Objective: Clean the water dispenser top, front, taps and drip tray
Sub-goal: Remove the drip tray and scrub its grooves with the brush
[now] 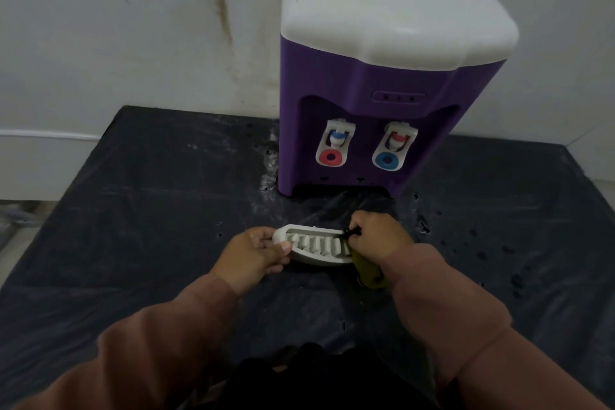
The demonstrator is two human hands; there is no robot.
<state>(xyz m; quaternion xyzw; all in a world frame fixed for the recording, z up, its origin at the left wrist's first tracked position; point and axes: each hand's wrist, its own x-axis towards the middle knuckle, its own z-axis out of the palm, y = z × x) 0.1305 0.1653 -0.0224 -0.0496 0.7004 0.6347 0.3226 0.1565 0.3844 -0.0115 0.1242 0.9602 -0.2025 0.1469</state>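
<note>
A purple water dispenser (366, 83) with a white top (382, 10) stands at the back against the wall. Its two white taps (336, 143) (394, 146) face me, and the slot at its base is empty. The white slotted drip tray (316, 246) lies on the black sheet in front of it. My left hand (256, 253) grips the tray's left end. My right hand (376, 236) presses an olive-green cloth (369, 273) onto the tray's right end, fingers curled round the cloth and a small black thing I cannot identify.
A black plastic sheet (149, 210) covers the floor or table under everything, wrinkled and spotted with small holes. A stained white wall (133, 27) rises right behind the dispenser. The sheet's left edge drops off to a lighter floor (20, 230).
</note>
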